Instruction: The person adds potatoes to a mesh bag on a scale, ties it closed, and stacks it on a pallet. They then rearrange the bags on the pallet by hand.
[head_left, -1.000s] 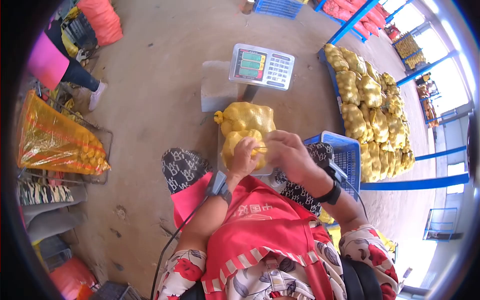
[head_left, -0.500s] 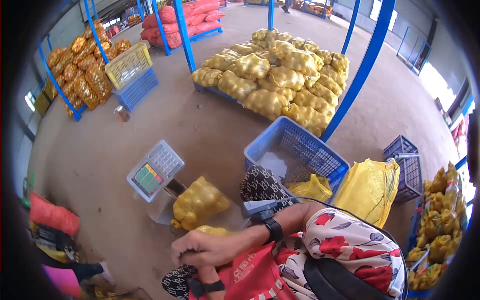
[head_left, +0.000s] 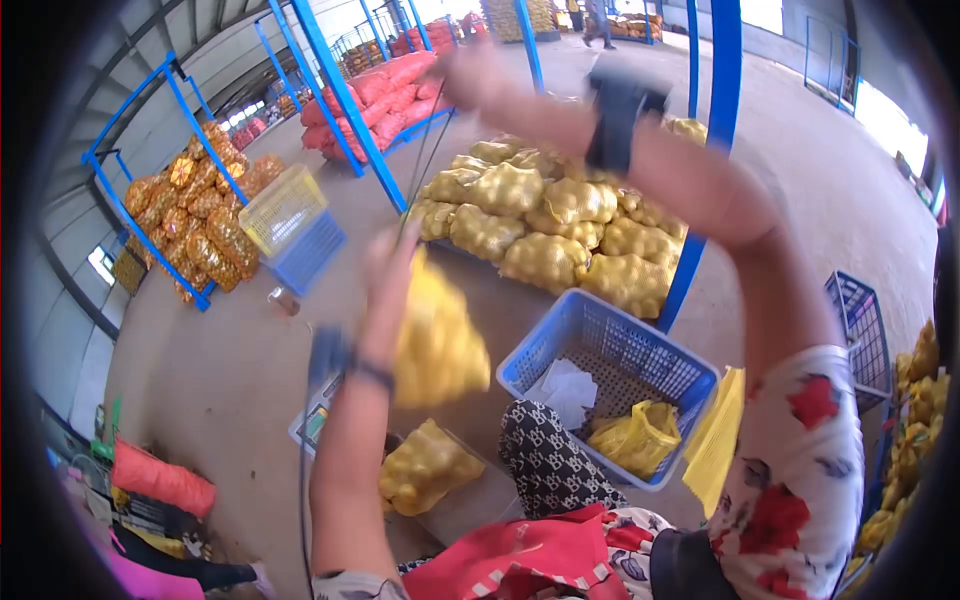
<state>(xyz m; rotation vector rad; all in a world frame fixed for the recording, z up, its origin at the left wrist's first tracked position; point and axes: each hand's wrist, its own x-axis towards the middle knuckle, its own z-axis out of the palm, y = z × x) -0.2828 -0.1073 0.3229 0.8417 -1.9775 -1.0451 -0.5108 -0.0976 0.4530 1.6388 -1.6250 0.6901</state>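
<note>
My left hand [head_left: 388, 262] is closed around the gathered top of a full yellow mesh bag [head_left: 440, 335], which hangs in the air. Raised high and blurred, my right hand [head_left: 478, 82] grips dark thin strings [head_left: 428, 155] that run down to my left hand. Below the hanging bag, another full yellow bag [head_left: 428, 468] lies on the scale's platform. The scale's display [head_left: 316, 422] is partly hidden behind my left forearm.
A blue crate [head_left: 610, 335] holds white sheets and a yellow mesh bag [head_left: 638, 438]. Stacked yellow bags [head_left: 550, 205] stand behind blue posts. Orange bags [head_left: 205, 225], two stacked crates [head_left: 300, 235] and red sacks [head_left: 375, 95] are farther left. A person's leg [head_left: 185, 562] shows lower left.
My hands were together low near my lap. They have moved up and apart, my right hand much higher with the strings, and the yellow bag is now lifted. The view has also shifted.
</note>
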